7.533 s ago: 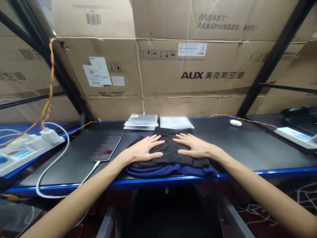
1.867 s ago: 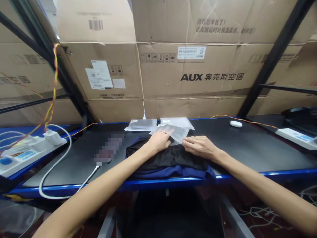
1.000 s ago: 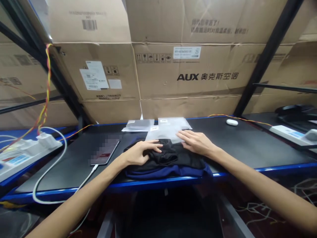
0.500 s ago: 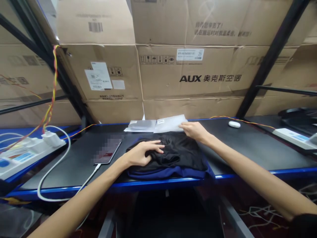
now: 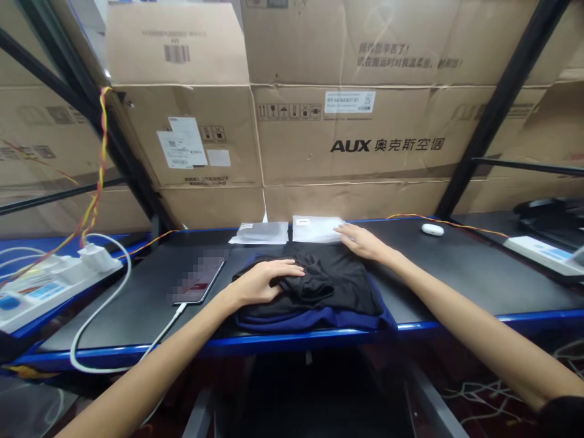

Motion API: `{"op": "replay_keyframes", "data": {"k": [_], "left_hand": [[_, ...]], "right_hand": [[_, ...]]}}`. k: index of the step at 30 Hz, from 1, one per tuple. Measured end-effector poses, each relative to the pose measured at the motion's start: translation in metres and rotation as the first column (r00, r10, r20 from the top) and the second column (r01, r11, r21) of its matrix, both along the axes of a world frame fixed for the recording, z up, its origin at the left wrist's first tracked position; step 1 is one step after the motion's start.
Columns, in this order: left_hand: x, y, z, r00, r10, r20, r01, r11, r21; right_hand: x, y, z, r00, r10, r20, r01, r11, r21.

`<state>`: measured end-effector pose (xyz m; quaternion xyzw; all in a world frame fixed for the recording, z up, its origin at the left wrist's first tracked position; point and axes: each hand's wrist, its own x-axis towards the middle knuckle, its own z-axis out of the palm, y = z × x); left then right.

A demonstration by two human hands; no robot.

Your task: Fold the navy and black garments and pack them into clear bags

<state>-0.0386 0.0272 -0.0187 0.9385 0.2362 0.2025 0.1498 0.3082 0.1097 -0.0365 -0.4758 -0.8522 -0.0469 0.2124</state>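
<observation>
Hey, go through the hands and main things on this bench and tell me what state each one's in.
Left hand: open, resting on the black fabric
Right hand: open, fingertips at the right packet's edge
Black fabric: folded, rumpled on top
Blue fabric: folded, beneath the black
Left packet: lying flat
Right packet: lying flat
Phone: lying flat, cable plugged in
White case: looks closed

Soft, moderately bright light covers the cardboard panels (image 5: 296, 161) and leaves a dull sheen on the black bench (image 5: 456, 274), with deep shadow beneath. Wide-angle distortion stretches the edges, small print smears, and pixelation obscures part of the smartphone (image 5: 204, 285).
</observation>
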Motion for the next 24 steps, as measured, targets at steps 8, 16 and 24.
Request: {"op": "replay_keyframes", "data": {"k": [8,16,24], "left_hand": [[0.007,-0.002,0.021,0.985,0.166,-0.049,-0.158,0.979,0.13],[0.052,-0.021,0.026,0.868,0.461,-0.187,-0.298,0.783,0.546],[0.061,-0.017,0.032,0.92,0.211,-0.329,-0.117,0.952,0.283]], "right_hand": [[-0.002,-0.065,0.01,0.98,0.193,-0.041,-0.195,0.98,-0.042],[0.0,-0.078,-0.001,0.984,0.176,-0.026,-0.178,0.975,-0.132],[0.011,-0.082,0.001,0.983,0.155,-0.101,-0.176,0.947,-0.268]]}}
